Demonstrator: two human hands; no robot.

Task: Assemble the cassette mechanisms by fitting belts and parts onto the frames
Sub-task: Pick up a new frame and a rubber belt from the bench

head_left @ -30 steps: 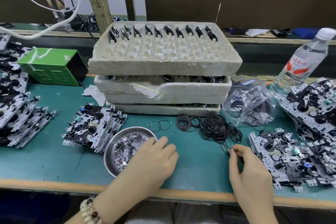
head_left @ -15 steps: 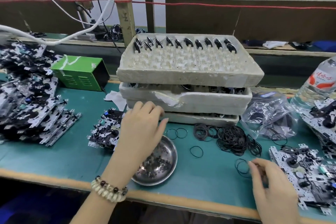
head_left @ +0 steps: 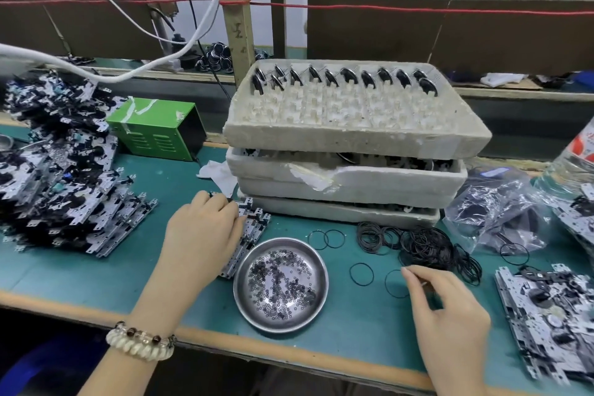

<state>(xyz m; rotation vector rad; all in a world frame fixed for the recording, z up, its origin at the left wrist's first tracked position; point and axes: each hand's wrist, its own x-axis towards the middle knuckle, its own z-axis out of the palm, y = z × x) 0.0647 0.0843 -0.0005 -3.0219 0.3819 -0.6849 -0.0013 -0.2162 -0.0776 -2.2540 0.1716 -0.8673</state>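
Curling over the small frame stack beside the steel dish, the left hand steadies it while the right hand pinches one loose belt on the table, best lifted clear of the tangled belt pile.

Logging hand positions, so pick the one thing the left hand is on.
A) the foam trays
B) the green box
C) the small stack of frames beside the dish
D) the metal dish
C: the left hand lies on the frames just left of the dish, and touches none of the other three.
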